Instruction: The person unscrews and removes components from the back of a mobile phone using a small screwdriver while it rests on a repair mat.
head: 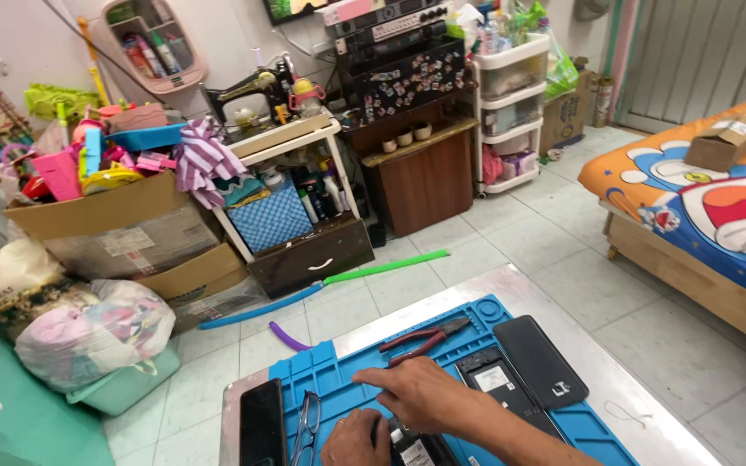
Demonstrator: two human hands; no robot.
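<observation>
A blue repair mat (330,371) lies on a steel-topped table (520,289). My right hand (425,395) rests flat on the mat with its fingers stretched to the left, just above a small opened device (412,450) at the bottom edge. My left hand (354,440) is curled beside that device, with a thin dark piece next to its fingers; I cannot make out whether it grips it. Red-handled pliers (425,336) lie just beyond my right hand. To the right are an opened phone (498,384) and a black back cover (541,362).
A black phone (262,423) and eyeglasses (306,423) lie on the mat's left. Beyond the table are a tiled floor, a green and blue rod (347,276), cardboard boxes (123,224) of toys, a shelf cart (291,207), a dark cabinet (420,173), and a bed (718,216) at right.
</observation>
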